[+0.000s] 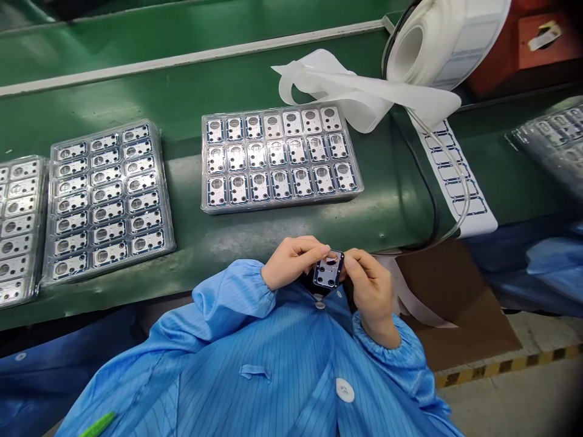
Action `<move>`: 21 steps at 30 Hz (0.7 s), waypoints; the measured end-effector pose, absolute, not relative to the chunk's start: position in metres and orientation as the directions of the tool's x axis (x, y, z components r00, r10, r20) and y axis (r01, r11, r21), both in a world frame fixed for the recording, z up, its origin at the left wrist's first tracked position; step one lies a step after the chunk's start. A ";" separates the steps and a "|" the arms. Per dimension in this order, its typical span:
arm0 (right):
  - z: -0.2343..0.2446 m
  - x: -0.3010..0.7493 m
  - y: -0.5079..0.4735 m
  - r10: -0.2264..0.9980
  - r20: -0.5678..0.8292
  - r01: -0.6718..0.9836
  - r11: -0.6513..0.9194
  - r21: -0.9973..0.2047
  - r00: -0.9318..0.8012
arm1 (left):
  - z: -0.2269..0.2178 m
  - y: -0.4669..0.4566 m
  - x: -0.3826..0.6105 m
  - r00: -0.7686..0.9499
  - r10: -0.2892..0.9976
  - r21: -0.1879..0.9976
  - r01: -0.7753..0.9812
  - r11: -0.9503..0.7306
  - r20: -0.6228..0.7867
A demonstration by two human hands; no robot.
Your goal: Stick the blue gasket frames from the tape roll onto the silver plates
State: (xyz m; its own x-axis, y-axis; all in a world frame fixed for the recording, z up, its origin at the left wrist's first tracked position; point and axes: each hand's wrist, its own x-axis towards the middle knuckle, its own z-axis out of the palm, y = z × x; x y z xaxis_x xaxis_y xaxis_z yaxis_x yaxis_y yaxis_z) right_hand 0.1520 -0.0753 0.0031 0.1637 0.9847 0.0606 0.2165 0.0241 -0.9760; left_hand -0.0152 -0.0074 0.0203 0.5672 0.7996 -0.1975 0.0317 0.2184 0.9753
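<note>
1. A green workbench (pixel 392 206) runs across the view, with a pale raised strip along its far side and a concrete floor edged with yellow-and-black hazard tape (pixel 501 365) beyond the right hand.
2. The dark perforated plate (pixel 327 271) sits between the two hands, just above the front of a blue striped smock (pixel 255 370). Its long axis is tilted, with the upper end leaning toward the right.
3. The left hand (pixel 291 262) comes in from the plate's left side, its fingertips closed on the upper edge.
4. The right hand (pixel 371 291) lies just as close on the other side, with its fingers curled over the right edge. Both hands are clenched in a pinch around the plate, and neither has released it.
5. Straight ahead of the grip lies a clear blister tray (pixel 282 204), holding three rows of small metal-and-blue parts.
6. Further left of the grip is a second, similar tray (pixel 169 200), with the edge of a third (pixel 22 291) beside it.
7. Ahead and to the right are a label roll (pixel 441 42) and loose white backing film (pixel 332 79). A printed label strip (pixel 473 218) trails toward the grip.
8. Below the right hand, a brown cardboard sheet (pixel 446 303) sits beyond the bench edge.
</note>
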 end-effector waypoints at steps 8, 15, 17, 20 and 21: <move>0.000 0.150 -0.072 0.987 -0.086 -0.116 -0.070 -0.991 0.136 | 0.021 -0.009 -0.014 0.574 0.776 0.945 -0.011 0.326 -0.261; 0.001 0.151 -0.074 0.990 -0.075 -0.100 -0.063 -0.993 0.120 | 0.021 -0.008 -0.015 0.598 0.754 0.937 -0.014 0.349 -0.272; 0.002 0.150 -0.074 0.991 -0.060 -0.101 -0.048 -0.994 0.116 | 0.021 -0.007 -0.015 0.608 0.749 0.942 -0.004 0.335 -0.264; 0.004 0.150 -0.073 0.992 -0.030 -0.089 -0.018 -0.996 0.126 | 0.022 -0.007 -0.015 0.612 0.747 0.948 0.015 0.317 -0.260; 0.004 0.150 -0.073 0.991 -0.027 -0.081 -0.017 -0.997 0.130 | 0.022 -0.007 -0.015 0.613 0.747 0.950 0.021 0.311 -0.259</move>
